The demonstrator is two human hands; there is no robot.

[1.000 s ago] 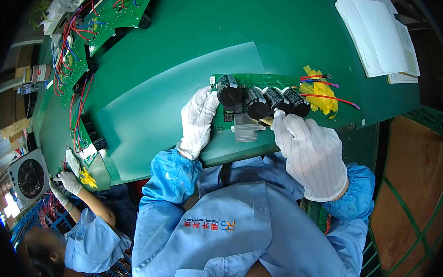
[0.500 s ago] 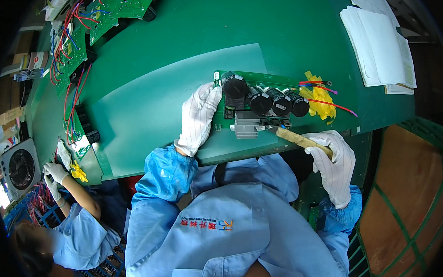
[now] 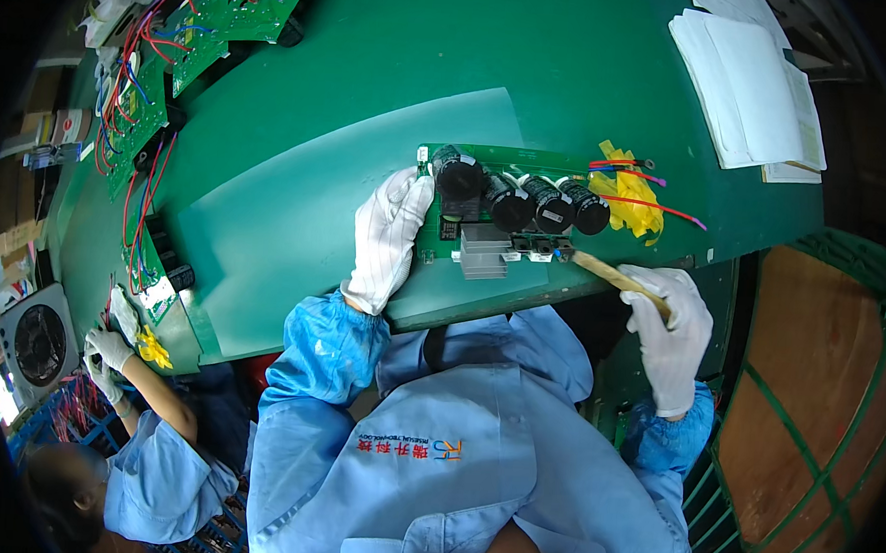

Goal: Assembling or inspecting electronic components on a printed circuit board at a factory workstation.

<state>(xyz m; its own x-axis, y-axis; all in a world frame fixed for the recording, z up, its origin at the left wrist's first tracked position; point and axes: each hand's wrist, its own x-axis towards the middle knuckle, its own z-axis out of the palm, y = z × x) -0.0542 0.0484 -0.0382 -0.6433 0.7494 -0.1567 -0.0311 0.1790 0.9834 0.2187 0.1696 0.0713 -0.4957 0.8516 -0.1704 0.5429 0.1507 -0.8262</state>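
Before me lies a green circuit board [image 3: 433, 238] with several black cylindrical capacitors [image 3: 550, 210], a grey finned heatsink [image 3: 482, 251] and small black components along its near edge. My left hand [image 3: 390, 236], in a white glove, grips the board's left edge beside the leftmost capacitor; its fingertips are partly hidden. My right hand [image 3: 673, 324], also gloved, is closed round a flat tan stick-like tool [image 3: 604, 271]. The tool slants up and left, its far end next to the small components right of the heatsink. I cannot make out the kind of tip.
Yellow crumpled material [image 3: 634, 216] and red and blue wires lie right of the board. White papers [image 3: 748, 92] rest at the far right. More wired circuit boards [image 3: 140, 125] line the left side. A co-worker's gloved hands [image 3: 108, 354] and a fan [image 3: 41, 336] are at the lower left.
The tan tool's tip has shifted slightly right along the small components, and my right hand has moved a little right and down. The whole view has shifted slightly; my left hand still grips the board.
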